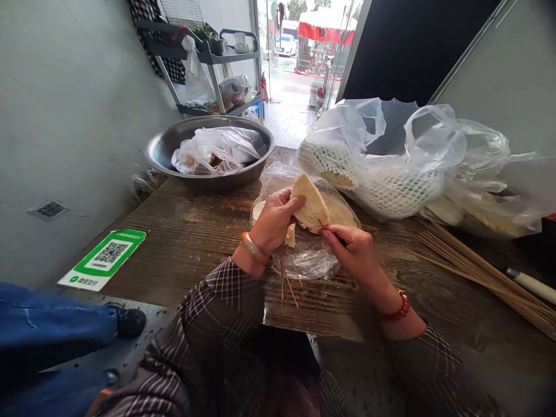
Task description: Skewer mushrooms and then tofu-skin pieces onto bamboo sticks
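My left hand [273,223] is closed, thumb on top, on a pale wedge-shaped piece of flatbread [310,202] held up over the table. At the wedge's lower right corner, my right hand [357,248] pinches a thin dark skewer [321,223] whose tip meets the bread; how far it goes in is hidden. Several skewers [284,281] stick out below my left hand, and I cannot tell whether it grips them. Under both hands lies a clear plastic bag [310,265] with more pale flatbread [339,208] in it.
A metal basin [152,152] with a plastic-bagged item stands back left. Full plastic bags [386,179] fill the back right. A skewer bundle [473,269] and a white-handled tool [532,284] lie right. A QR card [106,258] lies left, near another person's leg [56,324].
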